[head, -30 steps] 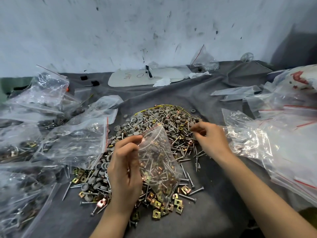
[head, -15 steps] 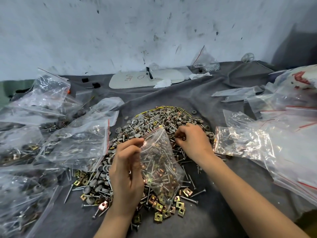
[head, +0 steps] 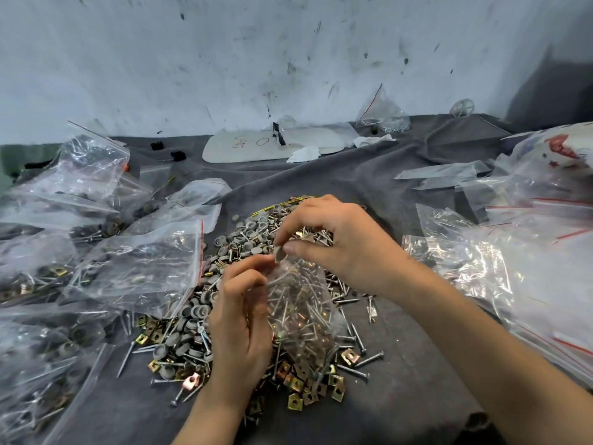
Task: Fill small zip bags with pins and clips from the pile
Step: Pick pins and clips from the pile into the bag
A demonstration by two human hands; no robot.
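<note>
Zip bag (head: 301, 309) is held upright over the middle of the pile (head: 189, 329), between both hands.

Surroundings: filled clear bags (head: 138, 261) crowd the left of the grey cloth (head: 401, 406), and one overlaps the pile's left edge. More bags (head: 500, 277) lie heaped at the right. A white board (head: 256, 146) lies near the wall (head: 288, 59).

Left hand (head: 239, 326) covers the bag's left side, fingers curled round its mouth edge. Right hand (head: 343, 242) pinches a grey round cap (head: 278, 253) between thumb and forefinger at the bag's mouth.

Condition: the bag is transparent and part filled with pins and brass-coloured clips. Its lower end rests among loose square clips (head: 296, 383).
</note>
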